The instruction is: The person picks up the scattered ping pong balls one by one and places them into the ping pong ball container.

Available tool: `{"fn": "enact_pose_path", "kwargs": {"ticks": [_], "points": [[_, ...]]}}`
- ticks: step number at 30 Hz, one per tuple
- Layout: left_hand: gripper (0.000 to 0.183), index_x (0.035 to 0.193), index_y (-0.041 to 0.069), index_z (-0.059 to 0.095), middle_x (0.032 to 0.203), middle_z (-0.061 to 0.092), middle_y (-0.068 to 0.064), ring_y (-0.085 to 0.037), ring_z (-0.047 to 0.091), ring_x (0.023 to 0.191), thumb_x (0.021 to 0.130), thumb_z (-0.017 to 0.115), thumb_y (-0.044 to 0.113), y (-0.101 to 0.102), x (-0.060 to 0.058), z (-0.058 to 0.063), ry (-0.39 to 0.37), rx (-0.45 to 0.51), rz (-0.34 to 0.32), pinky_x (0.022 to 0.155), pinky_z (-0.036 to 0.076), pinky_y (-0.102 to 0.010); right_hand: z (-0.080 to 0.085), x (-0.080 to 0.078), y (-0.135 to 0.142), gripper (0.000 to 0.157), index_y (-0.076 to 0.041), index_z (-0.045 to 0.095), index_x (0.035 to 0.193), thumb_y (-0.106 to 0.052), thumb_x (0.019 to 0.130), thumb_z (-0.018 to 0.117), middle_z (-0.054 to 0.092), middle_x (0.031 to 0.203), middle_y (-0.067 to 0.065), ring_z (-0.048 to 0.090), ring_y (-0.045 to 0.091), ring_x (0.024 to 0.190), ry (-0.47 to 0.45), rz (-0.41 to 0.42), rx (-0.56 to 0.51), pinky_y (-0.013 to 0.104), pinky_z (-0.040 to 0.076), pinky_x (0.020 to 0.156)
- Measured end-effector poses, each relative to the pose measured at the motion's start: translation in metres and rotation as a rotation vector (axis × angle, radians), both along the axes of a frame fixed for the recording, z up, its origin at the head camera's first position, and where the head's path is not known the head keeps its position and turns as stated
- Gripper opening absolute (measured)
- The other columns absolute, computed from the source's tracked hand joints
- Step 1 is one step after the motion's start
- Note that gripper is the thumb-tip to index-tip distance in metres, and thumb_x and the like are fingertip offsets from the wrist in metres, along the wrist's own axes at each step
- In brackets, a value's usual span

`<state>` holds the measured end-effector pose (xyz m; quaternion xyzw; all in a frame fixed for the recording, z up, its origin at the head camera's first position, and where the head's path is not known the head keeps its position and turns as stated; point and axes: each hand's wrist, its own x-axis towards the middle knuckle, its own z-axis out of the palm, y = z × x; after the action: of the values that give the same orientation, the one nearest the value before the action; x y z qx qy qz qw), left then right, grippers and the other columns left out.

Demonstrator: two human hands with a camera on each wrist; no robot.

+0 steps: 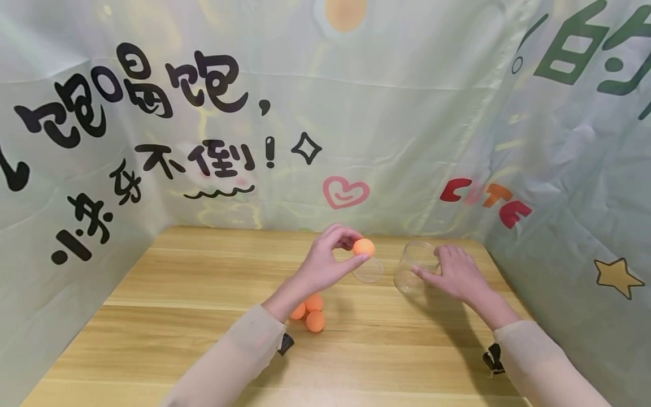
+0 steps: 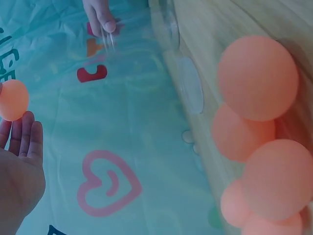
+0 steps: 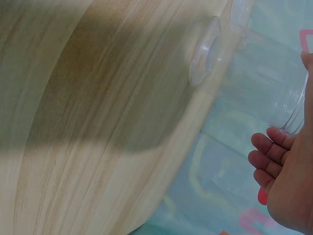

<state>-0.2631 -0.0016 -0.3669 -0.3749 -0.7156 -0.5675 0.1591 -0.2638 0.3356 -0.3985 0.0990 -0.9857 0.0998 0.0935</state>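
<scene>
Pale sleeves [image 1: 229,362] nearest, one left, one right, both arms stretched toward the far side of the wooden desk [image 1: 396,350]. Left hand [image 1: 330,257] pinches an orange ball [image 1: 364,247] between thumb and fingers, raised off the surface; right hand [image 1: 458,274] grips a clear jar [image 1: 408,278] by its upper part, the jar standing at far right, a thin transparent disc [image 1: 368,272] flat just left of it. More orange balls [image 1: 315,321] clustered on the desk, nearer than the held one, partly hidden behind the left forearm.
</scene>
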Motion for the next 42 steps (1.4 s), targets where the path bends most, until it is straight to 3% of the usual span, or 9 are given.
{"fn": "enact_pose_path", "kwargs": {"ticks": [21, 29, 42], "points": [[0.033, 0.117, 0.009, 0.068, 0.115, 0.062, -0.001, -0.010, 0.062, 0.097, 0.091, 0.083, 0.022, 0.050, -0.023, 0.003, -0.052, -0.137, -0.026, 0.091, 0.055, -0.022, -0.003, 0.000, 0.003, 0.089, 0.012, 0.054, 0.128, -0.071, 0.095, 0.058, 0.057, 0.125, 0.031, 0.051, 0.049, 0.118, -0.014, -0.019, -0.017, 0.069, 0.039, 0.100], [0.033, 0.116, 0.011, 0.068, 0.110, 0.061, 0.003, -0.022, 0.066, 0.101, 0.092, 0.083, 0.026, 0.069, -0.032, 0.002, -0.089, -0.183, -0.015, 0.089, 0.054, -0.021, -0.003, -0.001, 0.003, 0.088, 0.012, 0.054, 0.127, -0.070, 0.095, 0.058, 0.058, 0.121, 0.029, 0.053, 0.047, 0.114, -0.006, -0.019, -0.009, 0.067, 0.041, 0.096], [0.033, 0.119, 0.011, 0.066, 0.112, 0.058, 0.003, -0.017, 0.063, 0.101, 0.094, 0.080, 0.027, 0.089, -0.047, 0.001, -0.115, -0.266, -0.013, 0.089, 0.053, -0.019, 0.000, -0.001, 0.001, 0.092, 0.013, 0.052, 0.130, -0.072, 0.096, 0.055, 0.056, 0.126, 0.032, 0.051, 0.049, 0.119, -0.023, -0.018, -0.015, 0.068, 0.040, 0.100]]}}
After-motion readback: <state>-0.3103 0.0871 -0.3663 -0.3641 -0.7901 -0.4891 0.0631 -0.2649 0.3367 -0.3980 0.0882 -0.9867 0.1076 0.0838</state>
